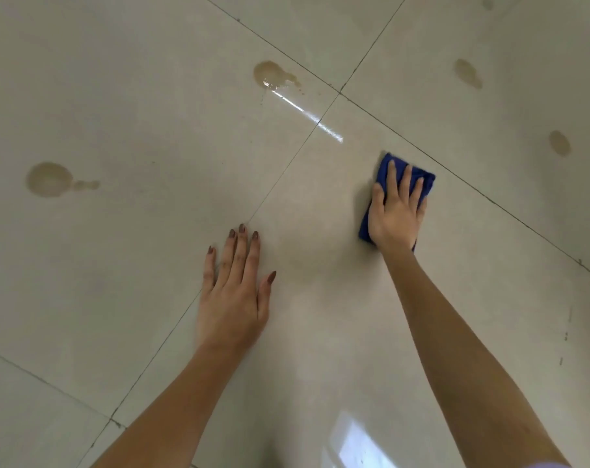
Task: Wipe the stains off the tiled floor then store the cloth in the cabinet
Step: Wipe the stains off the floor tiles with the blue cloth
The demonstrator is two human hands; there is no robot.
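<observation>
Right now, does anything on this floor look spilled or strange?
Yes. Several brownish stains mark the pale tiles: a wet, shiny one up the middle, one at the left, and three fainter ones at the right. The right hand presses a blue cloth flat; the left hand rests bare on the floor.

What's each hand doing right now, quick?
Left hand: open, flat on the floor, holding nothing.
Right hand: open, pressing the cloth flat to the floor.
</observation>
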